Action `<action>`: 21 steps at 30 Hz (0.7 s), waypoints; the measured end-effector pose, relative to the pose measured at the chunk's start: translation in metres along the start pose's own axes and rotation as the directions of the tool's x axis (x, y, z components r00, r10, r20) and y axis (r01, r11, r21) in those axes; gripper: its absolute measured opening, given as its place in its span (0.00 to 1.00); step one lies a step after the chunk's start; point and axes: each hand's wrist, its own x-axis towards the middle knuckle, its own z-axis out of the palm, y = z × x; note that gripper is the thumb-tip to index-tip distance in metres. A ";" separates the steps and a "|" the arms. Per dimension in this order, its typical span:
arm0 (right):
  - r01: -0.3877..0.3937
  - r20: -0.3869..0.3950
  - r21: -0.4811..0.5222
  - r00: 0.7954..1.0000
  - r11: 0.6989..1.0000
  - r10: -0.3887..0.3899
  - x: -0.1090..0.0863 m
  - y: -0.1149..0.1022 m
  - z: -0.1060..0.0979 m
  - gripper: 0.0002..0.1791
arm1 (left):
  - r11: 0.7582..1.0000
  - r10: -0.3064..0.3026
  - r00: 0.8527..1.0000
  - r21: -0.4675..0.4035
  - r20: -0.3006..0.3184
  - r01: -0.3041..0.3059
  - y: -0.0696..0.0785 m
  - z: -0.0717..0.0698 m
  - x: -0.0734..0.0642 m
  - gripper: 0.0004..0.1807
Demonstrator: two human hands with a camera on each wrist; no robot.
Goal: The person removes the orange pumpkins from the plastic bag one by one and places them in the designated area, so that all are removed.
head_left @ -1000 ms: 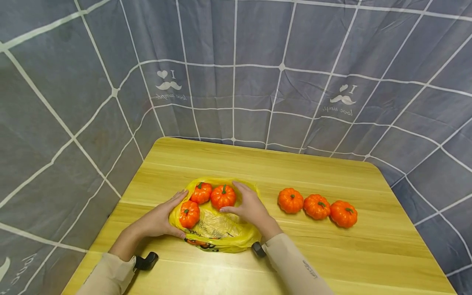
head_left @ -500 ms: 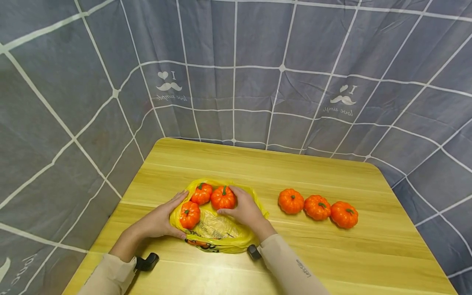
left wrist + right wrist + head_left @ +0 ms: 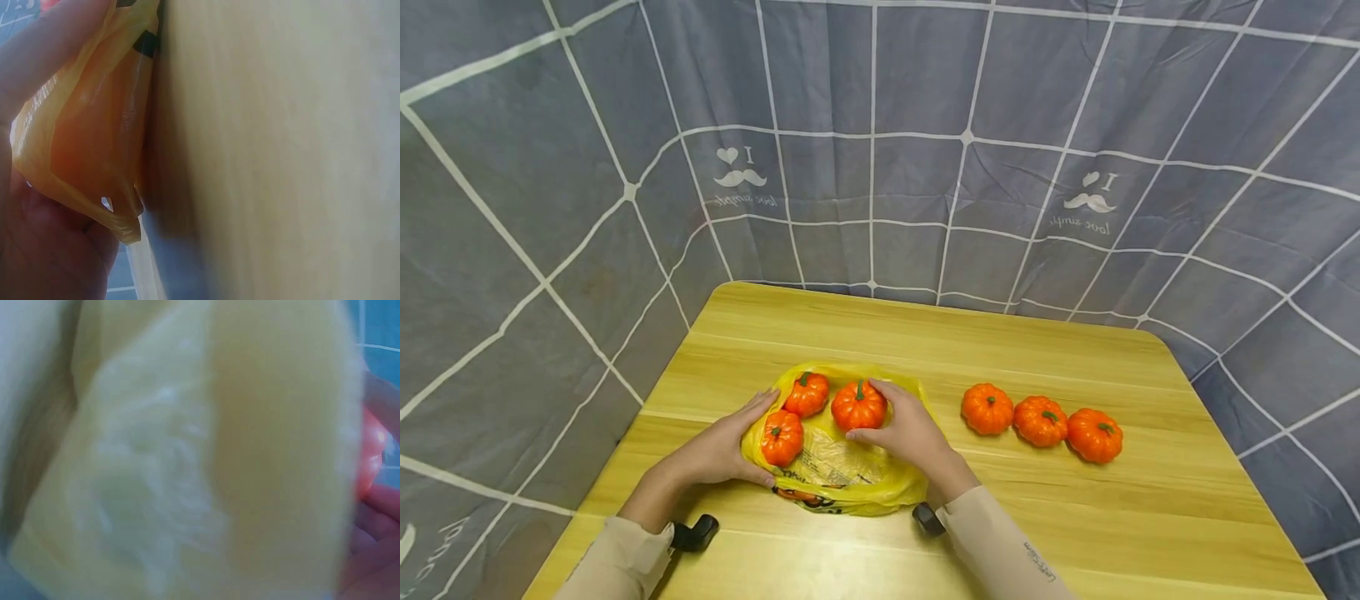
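A yellow plastic bag [image 3: 842, 467] lies spread wide on the table, its mouth facing up. Two small orange pumpkins, one at the front [image 3: 782, 438] and one behind it [image 3: 807, 394], sit along its left side. My left hand [image 3: 722, 448] grips the bag's left side, thumb low and fingers high; the left wrist view has the bag's film [image 3: 94, 137] bulging against the palm. Inside the mouth, my right hand [image 3: 913, 427] holds a third pumpkin [image 3: 858, 407] between thumb and fingers. In the right wrist view the blurred bag film [image 3: 156, 462] covers most of it.
To the right of the bag, a row of three more pumpkins, left [image 3: 987, 409], middle [image 3: 1041, 421] and right [image 3: 1095, 435], rests on the wooden table [image 3: 1037, 517]. Grey gridded cloth [image 3: 917, 183] hangs behind and at the sides. Each wrist carries a black camera mount [image 3: 696, 533].
My right hand has closed in on the third pumpkin and shifted it slightly right, apart from the other two in the bag. The left hand stays on the bag.
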 end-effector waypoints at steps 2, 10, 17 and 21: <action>-0.002 -0.009 0.020 1.000 1.000 0.003 -0.007 -0.002 -0.008 0.51 | 1.000 -0.001 1.000 0.000 0.002 0.001 0.000 0.000 0.001 0.72; -0.016 -0.084 0.188 0.996 0.982 0.032 -0.036 0.009 -0.041 0.49 | 1.000 0.005 1.000 0.008 0.009 -0.005 -0.001 0.002 0.003 0.72; -0.006 -0.147 0.174 0.989 0.985 0.032 -0.061 0.036 -0.066 0.48 | 1.000 0.001 1.000 0.004 0.011 -0.001 -0.001 0.001 0.002 0.72; -0.014 -0.187 0.114 0.982 0.993 0.035 -0.076 0.049 -0.079 0.48 | 1.000 -0.002 1.000 0.006 0.006 0.002 -0.001 0.000 0.001 0.72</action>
